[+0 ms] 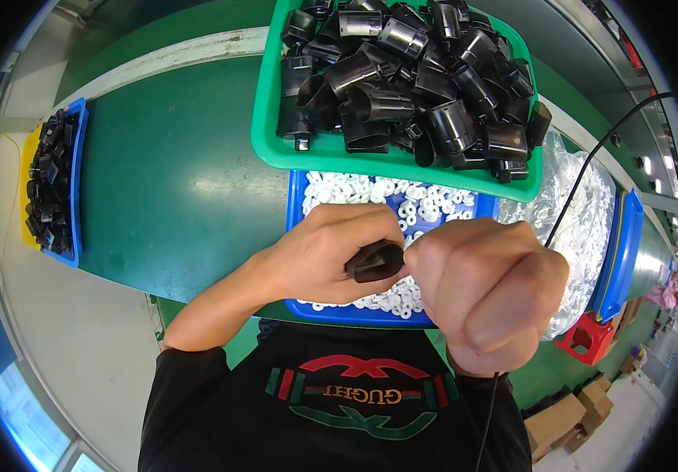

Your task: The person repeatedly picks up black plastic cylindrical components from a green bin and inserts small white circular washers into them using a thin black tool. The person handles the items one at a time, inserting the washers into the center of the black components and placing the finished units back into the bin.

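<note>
Left hand (331, 250) grips black plastic housing (376, 263) between the hands; right hand (490, 287) curled closed beside it, anything pinched hidden. Presumably two-handed work at housing's end; next move calls for steady left hold. White washers (339, 189) beneath.

Dial centred on the view. Bench (173, 181), 10 o'clock: plain dark green. Green tray (264, 118), 1 o'clock: bright, uniform; black parts (449, 126) within. Blue tray (295, 203), near centre: solid colour; ring pieces (343, 189) white. Held piece (378, 263) in left hand (319, 244): black. Crates, 9 o'clock: one yellow (29, 151), one blue (80, 185). Shirt (331, 346), 6 o'clock: black; red and green motifs, green-red-green striped bands, gold lettering. Stool (604, 334), 4 o'clock: red. Cartons (555, 421), same bearing: brown.
</note>
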### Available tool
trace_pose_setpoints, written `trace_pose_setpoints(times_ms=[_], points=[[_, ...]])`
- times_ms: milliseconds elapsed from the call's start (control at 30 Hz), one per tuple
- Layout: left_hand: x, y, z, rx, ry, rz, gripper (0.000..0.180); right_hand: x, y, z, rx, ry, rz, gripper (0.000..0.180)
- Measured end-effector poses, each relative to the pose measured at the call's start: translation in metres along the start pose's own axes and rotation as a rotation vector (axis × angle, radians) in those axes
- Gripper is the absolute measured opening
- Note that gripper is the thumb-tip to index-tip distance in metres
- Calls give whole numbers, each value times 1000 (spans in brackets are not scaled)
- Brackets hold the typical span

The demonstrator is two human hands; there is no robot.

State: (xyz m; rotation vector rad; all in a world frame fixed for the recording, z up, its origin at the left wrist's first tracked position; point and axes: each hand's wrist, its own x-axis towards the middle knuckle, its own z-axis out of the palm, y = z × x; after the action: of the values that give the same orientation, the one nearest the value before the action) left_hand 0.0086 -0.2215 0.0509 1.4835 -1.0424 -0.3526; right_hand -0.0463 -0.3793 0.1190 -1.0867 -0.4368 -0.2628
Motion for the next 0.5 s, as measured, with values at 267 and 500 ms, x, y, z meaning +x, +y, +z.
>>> trace_pose_setpoints(times_ms=[267,500], points=[[1,0,-3,-26,-44,18,31,-1,8,8,-33,-18,16,32],[-2,0,-1,-42,-26,17,31,-2,13,10,-50,-45,-14,31]])
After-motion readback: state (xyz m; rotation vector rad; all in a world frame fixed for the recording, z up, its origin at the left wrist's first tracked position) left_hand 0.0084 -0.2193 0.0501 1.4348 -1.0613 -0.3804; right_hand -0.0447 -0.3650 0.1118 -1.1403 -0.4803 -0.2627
